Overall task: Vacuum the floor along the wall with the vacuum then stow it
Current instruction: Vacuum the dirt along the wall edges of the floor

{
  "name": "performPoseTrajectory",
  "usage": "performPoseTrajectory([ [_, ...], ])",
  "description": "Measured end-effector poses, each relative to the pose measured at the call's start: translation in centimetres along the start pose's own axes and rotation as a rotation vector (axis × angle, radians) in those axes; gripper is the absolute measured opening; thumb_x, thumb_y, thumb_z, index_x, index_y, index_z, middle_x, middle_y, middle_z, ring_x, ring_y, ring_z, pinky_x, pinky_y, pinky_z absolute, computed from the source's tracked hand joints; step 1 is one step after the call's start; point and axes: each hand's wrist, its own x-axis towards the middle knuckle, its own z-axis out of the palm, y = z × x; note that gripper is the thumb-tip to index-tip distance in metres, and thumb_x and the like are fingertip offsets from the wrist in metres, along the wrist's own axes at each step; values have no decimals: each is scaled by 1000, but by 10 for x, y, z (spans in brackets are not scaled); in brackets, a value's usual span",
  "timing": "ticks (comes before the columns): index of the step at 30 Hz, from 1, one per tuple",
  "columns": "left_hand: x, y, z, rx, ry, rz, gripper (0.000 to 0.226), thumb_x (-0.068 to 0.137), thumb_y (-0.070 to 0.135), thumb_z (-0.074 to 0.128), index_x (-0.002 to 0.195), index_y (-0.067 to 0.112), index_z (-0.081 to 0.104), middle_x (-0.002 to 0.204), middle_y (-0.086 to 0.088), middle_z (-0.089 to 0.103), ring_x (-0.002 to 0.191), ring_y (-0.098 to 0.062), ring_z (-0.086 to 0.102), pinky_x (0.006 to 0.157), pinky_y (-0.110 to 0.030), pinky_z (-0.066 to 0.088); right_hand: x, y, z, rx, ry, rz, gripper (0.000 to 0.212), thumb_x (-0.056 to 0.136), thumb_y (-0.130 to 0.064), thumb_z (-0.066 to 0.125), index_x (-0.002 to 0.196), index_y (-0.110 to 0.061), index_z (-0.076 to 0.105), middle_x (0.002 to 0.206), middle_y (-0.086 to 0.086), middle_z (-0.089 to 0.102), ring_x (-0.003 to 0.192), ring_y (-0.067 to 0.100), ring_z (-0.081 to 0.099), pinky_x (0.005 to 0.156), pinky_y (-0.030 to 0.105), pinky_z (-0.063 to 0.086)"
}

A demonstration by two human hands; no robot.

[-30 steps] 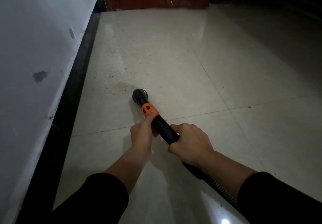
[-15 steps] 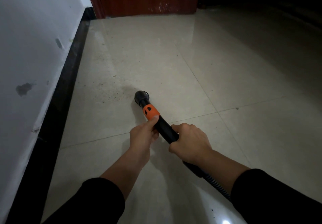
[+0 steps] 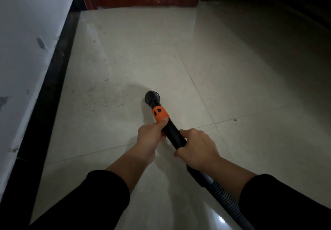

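Edged vacuum nozzle [image 3: 152,97] slightly right from dust specks [image 3: 105,104] on floor [image 3: 232,68] | clasped black tube [image 3: 174,136] with left grip [image 3: 148,138] at orange collar [image 3: 159,113], right grip [image 3: 198,149] nearer.

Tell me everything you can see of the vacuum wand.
The vacuum wand is a black plastic-looking tube with an orange collar behind a round nozzle set at the tiled floor, right of scattered dirt. It slants back toward the person; left hand and right hand grip it; a ribbed hose trails behind.
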Motion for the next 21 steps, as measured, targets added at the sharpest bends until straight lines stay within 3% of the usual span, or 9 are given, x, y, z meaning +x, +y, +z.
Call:
performPoseTrajectory([
  [5,-7,9,24,68,-27,-39,18,91,19,67,78,8,61,91,-15,65,87,-26,60,94,-40,50,-1,13,-22,-3,-24,43,27,72,-27,67,99,-23,63,78,-2,63,71,20,62,64,29,54],
  [10,-20,11,46,58,-19,-94,16,91,16,67,81,5,60,91,-14,67,82,-23,63,76,-31,53,-9,27,-42,-12,-65,49,30,74,-26,66,104,-24,64,79,-3,61,71,19,59,56,24,42],
  [15,-25,21,59,67,46,-156,27,88,14,70,104,-6,60,105,-24,65,91,-31,64,76,-36,56,-11,27,-57,-9,-122,76,31,74,-25,68,105,-22,64,78,-3,59,71,18,57,55,24,41],
  [19,-16,27,54,107,61,-147,23,88,18,71,76,3,57,81,-15,64,78,-29,64,87,-41,55,-1,16,-57,-22,-154,75,27,73,-26,69,98,-19,62,74,-4,56,69,18,57,50,23,37],
  [21,-8,30,48,114,63,-135,26,87,19,71,71,6,56,75,-13,63,76,-28,64,89,-42,56,5,9,-52,-18,-155,84,26,72,-26,70,96,-18,61,73,-4,56,71,19,59,52,24,40],
])
